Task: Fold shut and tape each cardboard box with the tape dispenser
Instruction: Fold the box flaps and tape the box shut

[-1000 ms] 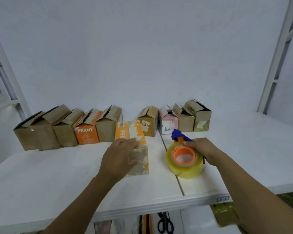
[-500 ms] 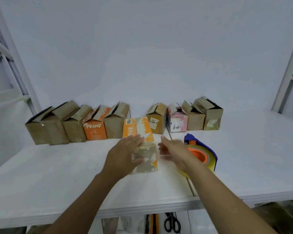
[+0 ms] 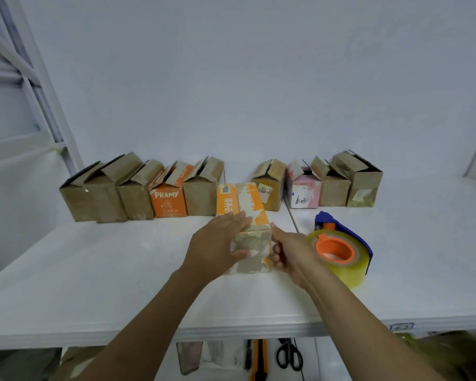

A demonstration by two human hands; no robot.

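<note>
1. Orange-and-white cardboard – the orange box point(image 3: 252, 206) lies near the middle of the white table point(image 3: 94, 284), its flaps folded down, just in front of a gap in the back row.
2. The left hand point(image 3: 217, 246) grips it, with the fingers flat over the top and the thumb across the near face.
3. The right hand point(image 3: 289, 251) touches the box's right side with curled fingers. I cannot tell whether it is holding on.
4. The tape dispenser point(image 3: 338, 248) – blue frame, orange hub, yellowish roll – lies on the table just right of the right hand. No hand is on it, and the forearm hides its near left edge.
5. Along the wall stand five boxes on the left point(image 3: 138, 193), one of them orange and marked PRAMY point(image 3: 168, 202). Four more are on the right point(image 3: 338, 185), among them a pink box point(image 3: 304, 192). All have their flaps up.
6. Below the table's front edge, scissors point(image 3: 289, 356) and a yellow utility knife point(image 3: 259, 358) show.
</note>
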